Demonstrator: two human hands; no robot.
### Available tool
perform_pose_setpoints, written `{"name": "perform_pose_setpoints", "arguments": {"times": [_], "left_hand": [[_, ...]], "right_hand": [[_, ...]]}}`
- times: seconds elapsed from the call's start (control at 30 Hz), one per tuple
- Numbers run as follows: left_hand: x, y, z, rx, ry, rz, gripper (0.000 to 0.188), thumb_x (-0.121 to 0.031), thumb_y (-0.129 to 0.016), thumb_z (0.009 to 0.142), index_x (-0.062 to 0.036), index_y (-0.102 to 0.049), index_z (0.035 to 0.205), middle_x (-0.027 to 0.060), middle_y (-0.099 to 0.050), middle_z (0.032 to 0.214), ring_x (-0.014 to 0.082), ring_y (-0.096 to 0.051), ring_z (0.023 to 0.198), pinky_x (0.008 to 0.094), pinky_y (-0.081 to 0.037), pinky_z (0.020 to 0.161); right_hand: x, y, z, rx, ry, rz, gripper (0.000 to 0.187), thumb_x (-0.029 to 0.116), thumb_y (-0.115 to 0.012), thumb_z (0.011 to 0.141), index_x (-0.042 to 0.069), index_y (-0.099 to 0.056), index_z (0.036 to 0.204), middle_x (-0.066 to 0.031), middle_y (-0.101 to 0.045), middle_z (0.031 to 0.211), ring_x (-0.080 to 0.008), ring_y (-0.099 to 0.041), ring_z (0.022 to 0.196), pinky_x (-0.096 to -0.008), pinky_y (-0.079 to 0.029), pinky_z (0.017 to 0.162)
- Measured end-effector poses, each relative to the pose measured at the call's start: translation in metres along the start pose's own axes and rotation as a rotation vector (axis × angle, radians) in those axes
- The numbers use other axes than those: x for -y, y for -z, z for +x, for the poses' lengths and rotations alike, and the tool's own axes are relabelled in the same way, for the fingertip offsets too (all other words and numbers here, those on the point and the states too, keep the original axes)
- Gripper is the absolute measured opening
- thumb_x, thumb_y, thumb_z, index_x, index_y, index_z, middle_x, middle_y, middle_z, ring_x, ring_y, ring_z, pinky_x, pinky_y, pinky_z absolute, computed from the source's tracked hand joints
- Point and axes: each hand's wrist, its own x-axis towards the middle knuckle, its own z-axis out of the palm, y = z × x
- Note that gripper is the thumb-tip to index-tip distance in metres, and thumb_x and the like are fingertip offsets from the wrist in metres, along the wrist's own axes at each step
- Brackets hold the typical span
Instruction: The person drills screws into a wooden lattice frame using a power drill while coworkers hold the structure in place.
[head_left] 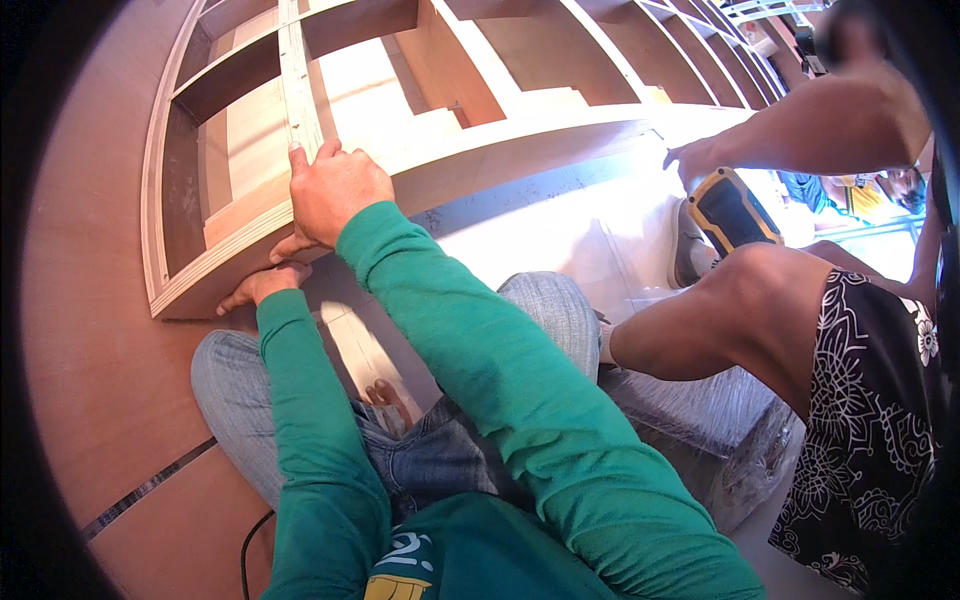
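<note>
A large wooden shelf frame (520, 135), divided into several open compartments, spans the top of the view. My right hand (340, 190) grips its near edge, beside an upright divider, with the fingers over the rim and the thumb side lower down. Just below and to the left, my left hand (268, 287) is curled against the bottom edge of the same frame. Its fingertips are partly hidden there. Both hands are close together near the frame's left corner.
On the right a co-worker in black patterned shorts (860, 430) reaches an arm toward the frame. By their leg stands a yellow-and-black device (738, 212). Clear plastic wrap (715, 430) covers something beside my leg. A wooden panel (95, 250) stretches along the left; a dark cable (247, 555) lies lower left.
</note>
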Motion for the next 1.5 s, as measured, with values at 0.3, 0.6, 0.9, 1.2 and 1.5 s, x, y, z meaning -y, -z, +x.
{"name": "perform_pose_setpoints", "arguments": {"times": [0.3, 0.6, 0.9, 1.2, 1.5], "left_hand": [[0.038, -0.013, -0.007, -0.013, 0.078, -0.016, 0.117, -0.101, -0.032, 0.076, -0.0219, -0.032, 0.163, 0.0056, -0.032, 0.169, 0.0328, -0.022, 0.153, 0.061, -0.01, 0.124], [0.039, -0.011, -0.026, -0.048, 0.021, 0.003, 0.108, -0.095, -0.027, 0.085, -0.0234, -0.023, 0.167, 0.0055, -0.033, 0.169, 0.0348, -0.024, 0.155, 0.0671, -0.008, 0.123], [0.036, -0.015, -0.028, -0.1, -0.026, 0.031, 0.117, -0.1, -0.016, 0.081, -0.0168, -0.037, 0.162, 0.0047, -0.039, 0.167, 0.032, -0.025, 0.154, 0.0621, -0.012, 0.125], [0.032, -0.013, -0.025, -0.08, 0.008, 0.006, 0.118, -0.1, -0.016, 0.081, -0.0169, -0.038, 0.161, 0.0055, -0.04, 0.166, 0.033, -0.026, 0.154, 0.0624, -0.011, 0.125], [0.029, -0.01, -0.014, -0.095, 0.034, -0.001, 0.116, -0.101, -0.018, 0.08, -0.0194, -0.04, 0.159, 0.0043, -0.042, 0.165, 0.0321, -0.029, 0.152, 0.0616, -0.014, 0.124]], "right_hand": [[-0.036, -0.009, 0.012, -0.035, -0.002, -0.07, 0.138, 0.086, -0.083, 0.051, 0.0, -0.045, 0.151, -0.0272, -0.065, 0.111, -0.0394, -0.074, 0.096, -0.0424, -0.063, 0.084], [-0.031, -0.003, 0.008, -0.022, -0.02, -0.066, 0.137, 0.087, -0.082, 0.05, 0.0, -0.046, 0.15, -0.0266, -0.065, 0.111, -0.0392, -0.074, 0.096, -0.0425, -0.063, 0.084], [-0.027, 0.005, 0.005, 0.006, -0.013, -0.051, 0.137, 0.087, -0.082, 0.051, 0.0, -0.046, 0.151, -0.027, -0.065, 0.113, -0.0401, -0.073, 0.099, -0.0436, -0.063, 0.085], [-0.024, 0.008, 0.003, 0.041, -0.015, -0.012, 0.123, 0.074, -0.087, 0.06, -0.001, -0.049, 0.151, -0.0307, -0.063, 0.123, -0.0367, -0.07, 0.105, -0.0389, -0.061, 0.088], [-0.021, 0.007, 0.003, 0.019, -0.013, -0.01, 0.121, 0.074, -0.085, 0.061, -0.001, -0.05, 0.149, -0.0297, -0.064, 0.117, -0.038, -0.071, 0.102, -0.0405, -0.062, 0.087]]}}
